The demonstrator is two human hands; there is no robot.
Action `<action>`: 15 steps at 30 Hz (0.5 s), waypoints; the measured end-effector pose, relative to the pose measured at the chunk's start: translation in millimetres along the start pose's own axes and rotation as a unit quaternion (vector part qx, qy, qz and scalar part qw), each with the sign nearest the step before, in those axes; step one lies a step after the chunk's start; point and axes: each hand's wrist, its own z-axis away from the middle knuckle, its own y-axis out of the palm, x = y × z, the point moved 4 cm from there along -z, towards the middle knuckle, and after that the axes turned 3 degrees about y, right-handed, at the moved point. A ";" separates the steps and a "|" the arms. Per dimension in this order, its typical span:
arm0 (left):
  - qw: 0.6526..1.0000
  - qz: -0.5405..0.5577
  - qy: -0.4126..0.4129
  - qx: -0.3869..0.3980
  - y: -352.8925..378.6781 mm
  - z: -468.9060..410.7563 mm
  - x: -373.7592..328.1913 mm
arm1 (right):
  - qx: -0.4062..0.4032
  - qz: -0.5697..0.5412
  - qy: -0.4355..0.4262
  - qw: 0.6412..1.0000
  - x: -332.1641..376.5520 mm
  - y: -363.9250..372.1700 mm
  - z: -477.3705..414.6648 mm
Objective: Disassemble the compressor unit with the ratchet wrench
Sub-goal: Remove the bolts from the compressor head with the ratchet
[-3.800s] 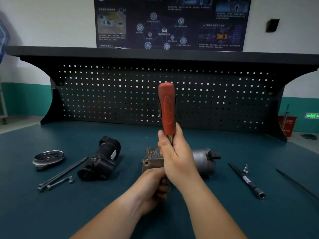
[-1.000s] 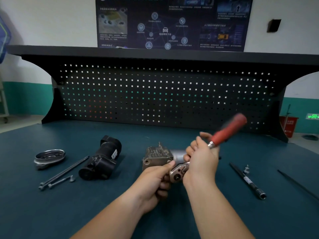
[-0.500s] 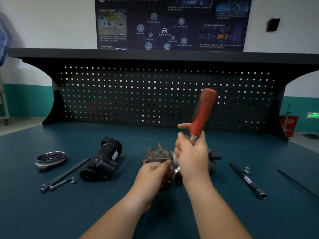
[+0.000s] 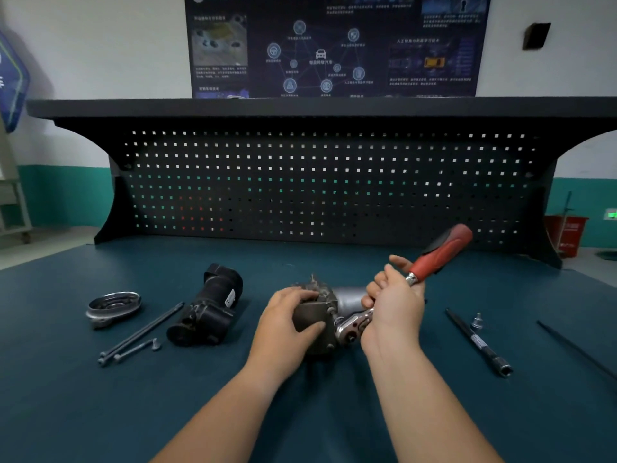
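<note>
The grey metal compressor unit point(image 4: 317, 315) lies on the dark teal bench, its silver cylinder pointing right behind my hands. My left hand point(image 4: 283, 329) grips its blocky near end, thumb across the front face. My right hand point(image 4: 390, 309) holds the shaft of the ratchet wrench point(image 4: 437, 255), whose red handle slants up to the right. The chrome ratchet head point(image 4: 350, 325) sits against the unit's right front face, on a fastener I cannot see.
To the left lie a black motor housing point(image 4: 210, 305), a round metal cover point(image 4: 113, 307), and two long bolts point(image 4: 140, 335). On the right are a black extension bar point(image 4: 479, 344), a small socket point(image 4: 477, 320) and a thin rod point(image 4: 574, 349). A pegboard point(image 4: 317, 182) backs the bench.
The wrench handle has swung back down to the right from near upright half a second ago, repeating a ratcheting stroke. My left hand stays on the unit.
</note>
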 end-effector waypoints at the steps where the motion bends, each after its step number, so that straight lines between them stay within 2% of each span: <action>1: 1.000 -0.004 0.001 -0.003 -0.2 0.1 -0.6 | 0.004 0.012 0.004 1.000 0.3 0.5 0.5; 5: 1.000 -0.027 0.000 -0.001 2.3 3.0 -2.3 | 0.058 0.124 -0.018 0.990 8.8 3.2 1.4; 8: 0.999 -0.038 0.009 -0.026 6.3 6.8 -8.2 | 0.144 0.211 -0.067 0.964 18.8 9.5 3.4; 10: 0.998 -0.049 0.014 -0.033 8.5 8.4 -12.2 | 0.239 0.266 -0.096 0.929 21.2 17.3 7.7; 12: 0.998 -0.061 0.014 -0.025 9.0 9.1 -13.5 | 0.337 0.334 -0.126 0.871 18.2 25.0 15.2; 14: 0.995 -0.098 0.016 -0.020 8.2 9.6 -12.8 | 0.406 0.387 -0.148 0.815 12.5 28.3 22.6; 15: 0.990 -0.137 0.018 -0.020 7.9 9.7 -13.6 | 0.425 0.392 -0.152 0.801 10.4 27.6 24.7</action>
